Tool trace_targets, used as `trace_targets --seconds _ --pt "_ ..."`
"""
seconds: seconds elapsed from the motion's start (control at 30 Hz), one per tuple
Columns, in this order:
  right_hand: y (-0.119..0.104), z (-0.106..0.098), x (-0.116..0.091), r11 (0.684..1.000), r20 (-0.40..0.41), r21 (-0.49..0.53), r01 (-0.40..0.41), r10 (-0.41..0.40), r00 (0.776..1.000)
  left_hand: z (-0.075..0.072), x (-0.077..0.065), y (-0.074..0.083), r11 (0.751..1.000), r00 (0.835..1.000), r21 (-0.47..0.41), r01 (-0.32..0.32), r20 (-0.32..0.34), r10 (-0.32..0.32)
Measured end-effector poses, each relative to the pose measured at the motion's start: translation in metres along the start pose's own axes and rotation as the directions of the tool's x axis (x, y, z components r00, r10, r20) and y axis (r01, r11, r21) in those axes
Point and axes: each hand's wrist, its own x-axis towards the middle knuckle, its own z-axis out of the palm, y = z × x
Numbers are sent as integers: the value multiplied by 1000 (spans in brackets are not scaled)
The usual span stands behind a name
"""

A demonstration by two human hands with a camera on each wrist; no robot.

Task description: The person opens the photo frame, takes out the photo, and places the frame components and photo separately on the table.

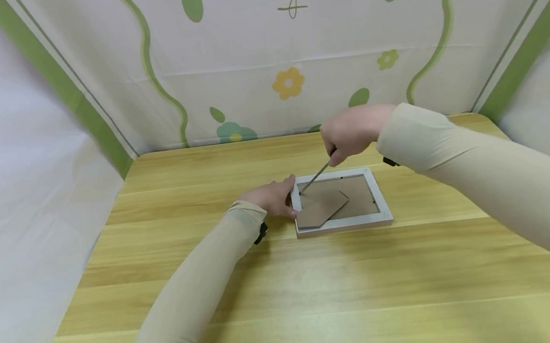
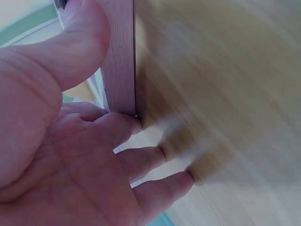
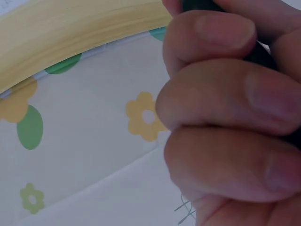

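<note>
A white picture frame (image 1: pixel 382 203) lies face down on the wooden table, its brown backboard (image 1: pixel 363 188) showing. A brown stand flap (image 1: pixel 316 214) slants across the backboard and overlaps the near left corner. My left hand (image 1: pixel 274 198) holds the frame's left side; in the left wrist view the thumb lies along the edge and other fingertips touch the table. My right hand (image 1: pixel 351 131) grips the dark handle (image 3: pixel 263 56) of a screwdriver, fingers curled round it. The thin metal shaft (image 1: pixel 315 176) slopes down left, its tip at a small black tab by the inner left edge.
More small black tabs sit along the frame's far and right inner edges. The wooden table (image 1: pixel 295 305) extends on all sides of the frame. Behind it hangs a white curtain (image 1: pixel 234 41) printed with flowers, and white sheets flank both sides.
</note>
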Motion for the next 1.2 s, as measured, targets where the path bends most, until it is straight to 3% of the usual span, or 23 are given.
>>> trace_targets --seconds 0.37,0.7,1.2 --pt "-13 -16 12 995 69 -33 -97 99 993 1 3 -2 1000 1000 -2 -1 0 1" --pt "-36 -27 16 972 40 -196 -128 138 990 0 1 -3 1000 1000 -5 -14 5 14" --pt "-49 -41 29 946 48 -239 -220 238 970 -1 -3 0 1000 1000 -7 -9 11 9"
